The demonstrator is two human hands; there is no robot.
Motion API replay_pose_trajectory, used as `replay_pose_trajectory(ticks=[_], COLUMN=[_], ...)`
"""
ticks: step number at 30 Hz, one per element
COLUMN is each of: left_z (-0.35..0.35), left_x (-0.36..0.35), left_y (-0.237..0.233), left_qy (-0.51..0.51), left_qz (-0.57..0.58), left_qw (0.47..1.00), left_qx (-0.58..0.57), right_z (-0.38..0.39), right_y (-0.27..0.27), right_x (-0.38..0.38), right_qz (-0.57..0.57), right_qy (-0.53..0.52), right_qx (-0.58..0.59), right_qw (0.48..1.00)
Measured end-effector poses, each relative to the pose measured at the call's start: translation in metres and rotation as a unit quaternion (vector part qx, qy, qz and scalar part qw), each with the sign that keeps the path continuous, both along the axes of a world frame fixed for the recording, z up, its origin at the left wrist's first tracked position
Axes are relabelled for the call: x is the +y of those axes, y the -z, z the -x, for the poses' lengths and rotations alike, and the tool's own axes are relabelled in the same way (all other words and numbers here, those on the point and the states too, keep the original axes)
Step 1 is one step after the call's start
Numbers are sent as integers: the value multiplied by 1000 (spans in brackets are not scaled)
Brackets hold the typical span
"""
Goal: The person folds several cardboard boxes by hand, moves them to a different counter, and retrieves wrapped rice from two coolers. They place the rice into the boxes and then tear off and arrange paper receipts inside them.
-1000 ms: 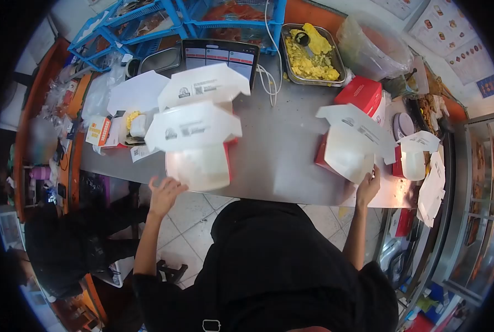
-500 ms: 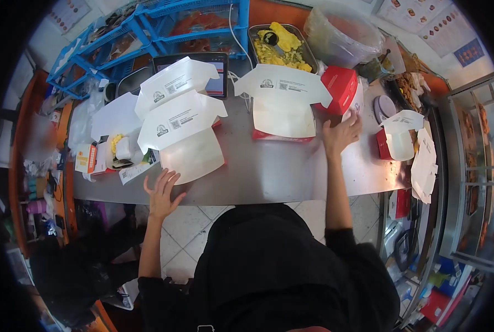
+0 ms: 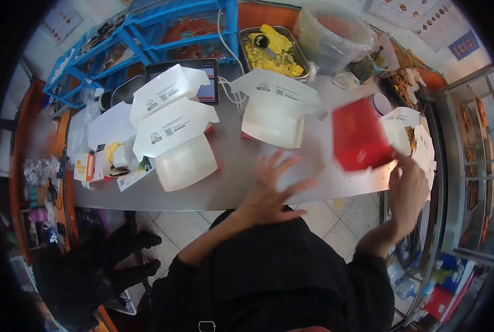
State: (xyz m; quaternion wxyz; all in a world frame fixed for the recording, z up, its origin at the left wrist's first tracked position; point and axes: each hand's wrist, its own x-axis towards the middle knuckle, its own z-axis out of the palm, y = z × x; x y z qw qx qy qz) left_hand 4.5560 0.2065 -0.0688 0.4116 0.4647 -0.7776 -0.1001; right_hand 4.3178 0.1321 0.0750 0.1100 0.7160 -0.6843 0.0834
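Over the right side of the bench [image 3: 233, 176], the right hand [image 3: 408, 188] pinches a red box [image 3: 362, 135] at one corner; the left hand [image 3: 268, 192], spread wide and empty, hovers near an open white-lined box [image 3: 273, 123].

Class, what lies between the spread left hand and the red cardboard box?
The head view shows a bare stretch of silver metal counter between the left hand and the red cardboard box.
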Motion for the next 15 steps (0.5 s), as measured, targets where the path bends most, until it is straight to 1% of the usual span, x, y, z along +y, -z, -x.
replay_pose_trajectory(ticks=[1,2,3,4,5,6,7,8,9,10,11,12,13,14,15], left_z=[14,27,37,45,52,51,44,32,16,-1,-21,-37,-44,-47,-53], left_x=[-9,-16,-19,-17,-16,-15,-11,-2,8,18,31,42,41,38,43], left_y=[-6,-9,-11,-6,5,41,52,59,65,76,100,127,129,133,135], left_qy=[7,61,118,141,164,174,189,191,191,188,129,67,67,66,62], left_qz=[1,-11,-26,-97,-168,-174,-172,-239,-307,-374,-284,-188,-215,-240,-241], left_qw=[1000,996,986,974,955,958,956,936,911,881,932,968,932,877,845], left_qx=[1,57,113,149,180,145,143,172,197,219,184,149,283,410,473], right_z=[-7,-19,-32,-65,-80,-100,-114,-121,-119,-118,-116,-114,-112,-111,-99], right_y=[-9,-10,5,-4,27,29,29,30,33,38,42,44,45,49,65], right_x=[13,28,37,40,43,38,25,16,15,14,14,15,15,14,8], right_qz=[-24,-56,-103,-187,-105,-202,-288,-369,-371,-314,-247,-246,-93,68,130], right_qy=[-67,-127,-143,-218,-202,-201,-258,-312,-298,-345,-383,-372,-392,-391,-321], right_qx=[73,112,259,225,323,400,347,285,280,139,-3,-5,-186,-353,-388], right_qw=[995,984,950,931,919,871,855,828,834,874,890,895,896,847,854])
